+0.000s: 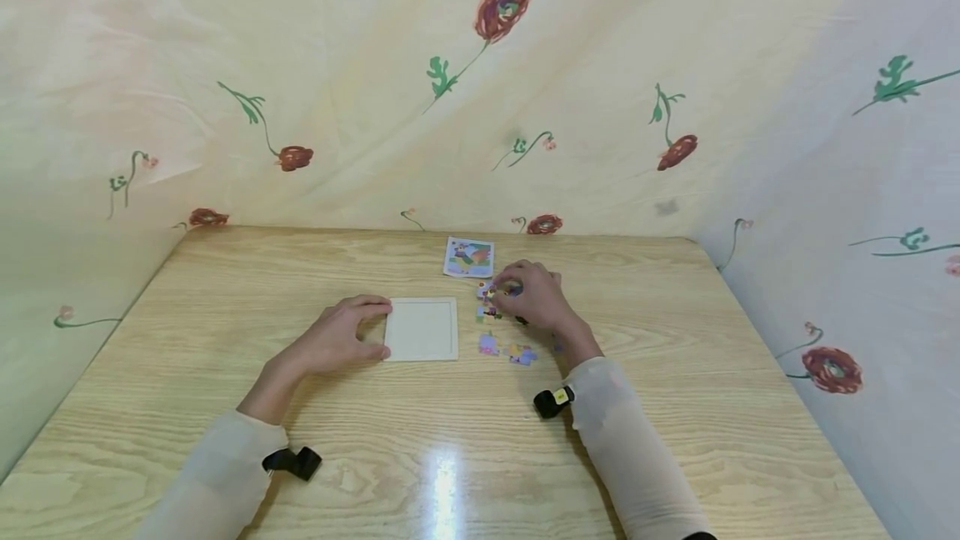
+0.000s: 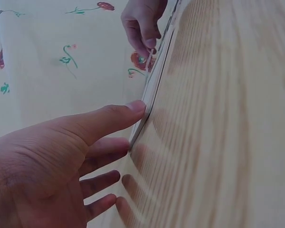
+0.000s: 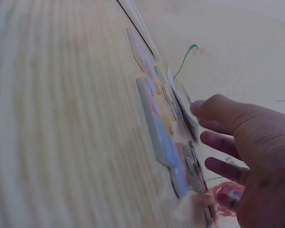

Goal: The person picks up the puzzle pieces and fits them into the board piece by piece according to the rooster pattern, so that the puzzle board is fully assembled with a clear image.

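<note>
My left hand (image 1: 341,336) rests at the left side of a white square puzzle tray (image 1: 422,329), thumb at its lower corner and index finger at the upper one. In the left wrist view its fingers (image 2: 102,192) are spread and relaxed beside the tray's edge. To the right of the tray, my right hand (image 1: 534,294) pinches a small colourful puzzle piece (image 1: 486,291) between thumb and index finger. Several more puzzle pieces (image 1: 489,344) lie on the table below and under that hand, some hidden by it. In the right wrist view, thick-edged pieces (image 3: 161,137) lie beside the fingers.
A printed picture card (image 1: 469,257) lies behind the pieces. The wooden table (image 1: 360,448) meets a flower-patterned cloth (image 1: 360,107) at its back and sides. Black wrist cameras (image 1: 553,402) sit on both sleeves.
</note>
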A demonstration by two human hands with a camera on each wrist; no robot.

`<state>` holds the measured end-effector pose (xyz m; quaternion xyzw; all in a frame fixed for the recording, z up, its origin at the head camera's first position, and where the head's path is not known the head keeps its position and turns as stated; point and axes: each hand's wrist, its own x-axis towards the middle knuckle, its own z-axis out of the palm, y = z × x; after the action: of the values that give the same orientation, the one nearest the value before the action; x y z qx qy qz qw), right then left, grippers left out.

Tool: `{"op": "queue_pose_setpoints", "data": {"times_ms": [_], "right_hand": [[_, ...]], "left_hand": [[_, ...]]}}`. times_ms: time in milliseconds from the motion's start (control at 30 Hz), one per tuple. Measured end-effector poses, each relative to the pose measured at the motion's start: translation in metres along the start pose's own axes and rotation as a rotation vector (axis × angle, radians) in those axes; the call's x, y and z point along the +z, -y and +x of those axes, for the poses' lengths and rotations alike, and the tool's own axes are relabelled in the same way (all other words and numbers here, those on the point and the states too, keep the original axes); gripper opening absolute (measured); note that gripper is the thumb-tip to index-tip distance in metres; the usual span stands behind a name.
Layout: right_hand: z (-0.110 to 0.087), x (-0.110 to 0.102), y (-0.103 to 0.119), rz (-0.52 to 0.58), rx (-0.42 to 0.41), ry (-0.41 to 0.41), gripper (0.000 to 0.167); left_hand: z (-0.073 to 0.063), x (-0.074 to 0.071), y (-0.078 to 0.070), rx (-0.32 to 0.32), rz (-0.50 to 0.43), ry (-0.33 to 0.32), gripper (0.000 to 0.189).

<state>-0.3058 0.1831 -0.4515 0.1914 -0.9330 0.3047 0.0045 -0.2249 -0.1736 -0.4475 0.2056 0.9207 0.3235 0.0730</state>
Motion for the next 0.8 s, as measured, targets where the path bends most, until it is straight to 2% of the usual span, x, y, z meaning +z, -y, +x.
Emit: {"op": "queue_pose_setpoints", "data": {"times_ms": [200,400,800], "right_hand": [[0.001,-0.003,0.012,0.01,-0.051,-0.017,0.022],[0.001,-0.001,0.022,0.076,-0.052,0.01,0.022],[0.008,0.012,0.043,0.12,-0.064,0.066,0.022]], "left_hand": [[0.004,0.003,-0.001,0.014,0.026,-0.006,0.068],[0.009,0.005,-0.007,0.017,0.015,-0.001,0.068],[0.017,0.007,-0.011,0.019,0.034,0.009,0.069]]}}
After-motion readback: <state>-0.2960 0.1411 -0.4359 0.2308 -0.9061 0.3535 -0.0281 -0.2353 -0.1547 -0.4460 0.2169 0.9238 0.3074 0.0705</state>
